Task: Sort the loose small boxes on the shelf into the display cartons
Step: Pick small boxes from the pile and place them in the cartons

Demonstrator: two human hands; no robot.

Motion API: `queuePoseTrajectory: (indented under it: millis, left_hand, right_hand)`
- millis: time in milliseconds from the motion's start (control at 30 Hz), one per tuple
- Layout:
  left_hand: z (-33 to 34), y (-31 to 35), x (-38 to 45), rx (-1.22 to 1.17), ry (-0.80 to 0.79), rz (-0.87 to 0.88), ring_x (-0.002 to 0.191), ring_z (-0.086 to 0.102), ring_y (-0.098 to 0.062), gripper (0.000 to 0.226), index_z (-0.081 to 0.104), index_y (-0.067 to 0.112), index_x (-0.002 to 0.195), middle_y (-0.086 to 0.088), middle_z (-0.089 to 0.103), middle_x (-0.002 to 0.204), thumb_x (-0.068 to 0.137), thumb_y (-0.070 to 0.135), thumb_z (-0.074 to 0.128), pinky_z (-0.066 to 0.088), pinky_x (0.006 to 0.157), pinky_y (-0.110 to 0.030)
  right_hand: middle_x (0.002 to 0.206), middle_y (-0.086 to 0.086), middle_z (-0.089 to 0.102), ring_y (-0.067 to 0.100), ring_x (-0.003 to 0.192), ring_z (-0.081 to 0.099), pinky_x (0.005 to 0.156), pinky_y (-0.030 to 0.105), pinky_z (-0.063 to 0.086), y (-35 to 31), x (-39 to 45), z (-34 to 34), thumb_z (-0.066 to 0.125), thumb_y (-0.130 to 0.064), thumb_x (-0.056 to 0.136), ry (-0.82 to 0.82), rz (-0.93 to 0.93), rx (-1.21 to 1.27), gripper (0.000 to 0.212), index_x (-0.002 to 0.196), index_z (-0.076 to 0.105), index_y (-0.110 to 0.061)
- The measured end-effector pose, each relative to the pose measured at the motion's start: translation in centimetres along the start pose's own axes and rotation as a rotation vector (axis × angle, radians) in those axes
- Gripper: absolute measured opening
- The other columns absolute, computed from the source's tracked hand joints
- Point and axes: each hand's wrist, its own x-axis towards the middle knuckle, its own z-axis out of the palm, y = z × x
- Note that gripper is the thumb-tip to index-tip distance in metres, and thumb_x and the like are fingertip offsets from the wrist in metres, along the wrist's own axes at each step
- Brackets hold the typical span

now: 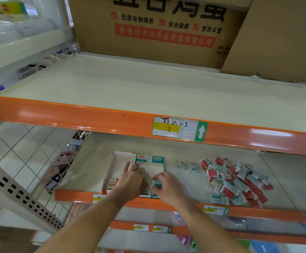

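Note:
Two open display cartons stand side by side on the lower shelf: a red-trimmed carton (120, 161) on the left and a teal carton (151, 161) on the right. A few red-and-white small boxes (112, 183) lie at the red carton's front. My left hand (132, 179) reaches over the wall between the cartons, fingers spread and slightly curled; what it touches is hidden. My right hand (166, 186) pinches a teal small box (156, 183) over the front of the teal carton. A loose pile of red and teal small boxes (236, 181) lies to the right on the shelf.
An orange shelf rail (75, 114) with a price label (179, 129) crosses above the cartons. The upper shelf holds a big brown cardboard box (157, 30) at the back. A lower orange rail (258, 213) fronts the working shelf. A perforated upright (20, 194) slants at left.

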Motion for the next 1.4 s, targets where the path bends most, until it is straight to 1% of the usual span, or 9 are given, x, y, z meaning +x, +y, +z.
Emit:
queuePoseTrajectory:
  millis: [133,267,367,500,700,967,1133,1333,1400]
  left_hand:
    - [-0.1,-0.2,-0.3,-0.022,0.047,0.047,0.097,0.063,-0.025,0.021,0.073,0.022,0.083,0.005,0.071,0.086,0.079,0.042,0.070,0.046,0.098,-0.052]
    - [-0.2,-0.1,-0.6,-0.054,0.048,0.042,0.092,0.065,-0.020,0.013,0.071,0.026,0.078,0.008,0.071,0.083,0.072,0.035,0.077,0.047,0.099,-0.051]
    - [-0.1,-0.1,-0.4,-0.064,0.026,0.028,0.089,0.068,-0.017,0.024,0.072,0.026,0.078,0.009,0.072,0.082,0.061,0.031,0.088,0.049,0.097,-0.050]
    - [0.2,-0.2,0.3,-0.176,0.088,-0.032,0.102,0.066,-0.022,0.031,0.070,0.021,0.101,0.002,0.072,0.102,0.073,0.024,0.082,0.041,0.107,-0.044]
    - [-2.2,0.4,2.0,-0.260,0.072,-0.135,0.133,0.041,-0.024,0.059,0.045,0.019,0.141,-0.001,0.046,0.145,0.087,0.022,0.068,0.026,0.115,-0.035]
    - [-1.6,4.7,3.9,-0.292,0.038,-0.064,0.129,0.041,-0.019,0.047,0.054,0.021,0.133,0.003,0.049,0.136,0.088,0.015,0.064,0.029,0.112,-0.033]
    - [-0.5,8.8,5.0,-0.334,0.096,0.023,0.092,0.063,-0.025,0.040,0.071,0.020,0.104,-0.001,0.064,0.097,0.065,0.014,0.078,0.053,0.087,-0.036]
    - [0.0,12.1,6.2,-0.263,0.048,0.045,0.115,0.051,-0.028,0.033,0.066,0.013,0.114,-0.006,0.058,0.118,0.084,0.019,0.053,0.037,0.105,-0.034]
    - [0.3,12.6,6.6,-0.282,-0.007,0.023,0.124,0.043,-0.026,0.039,0.057,0.014,0.127,-0.005,0.050,0.131,0.089,0.019,0.051,0.032,0.109,-0.032]
  right_hand:
    - [0.121,-0.014,0.048,0.006,0.114,0.048,0.088,0.017,0.040,0.3,-0.6,0.7,0.061,-0.054,0.088,-0.008,0.000,0.049,0.047,0.124,0.058,-0.024]
    - [0.110,-0.016,0.047,0.004,0.105,0.048,0.080,0.013,0.037,0.5,-0.8,0.9,0.064,-0.057,0.086,0.039,-0.011,0.079,0.042,0.111,0.062,-0.024]
    - [0.113,-0.015,0.051,0.004,0.105,0.049,0.077,0.011,0.034,0.7,-0.9,1.0,0.063,-0.053,0.089,0.048,-0.029,0.060,0.038,0.115,0.065,-0.025]
    - [0.123,-0.015,0.054,0.004,0.113,0.049,0.091,0.013,0.036,1.0,-1.1,1.0,0.057,-0.043,0.096,0.098,-0.060,0.045,0.035,0.127,0.061,-0.028]
    - [0.121,-0.011,0.056,0.005,0.111,0.054,0.089,0.013,0.041,2.8,-1.4,-0.3,0.056,-0.015,0.097,0.344,0.071,0.135,0.028,0.122,0.064,-0.022]
    - [0.122,-0.007,0.058,0.006,0.106,0.059,0.085,0.012,0.040,6.6,-2.6,-0.9,0.056,-0.013,0.096,0.301,0.271,0.211,0.029,0.123,0.063,-0.022]
    - [0.132,-0.006,0.054,0.009,0.116,0.055,0.088,0.015,0.036,7.4,-3.5,-1.4,0.055,-0.017,0.096,0.306,0.315,0.123,0.037,0.133,0.056,-0.023]
    - [0.131,0.000,0.060,0.021,0.124,0.052,0.103,0.031,0.039,9.2,-3.7,-2.2,0.059,-0.014,0.084,0.365,0.337,0.042,0.048,0.131,0.059,-0.019]
    - [0.141,-0.001,0.052,0.018,0.131,0.047,0.106,0.025,0.035,9.6,-3.8,-2.6,0.058,-0.011,0.088,0.334,0.347,0.084,0.052,0.139,0.052,-0.018]
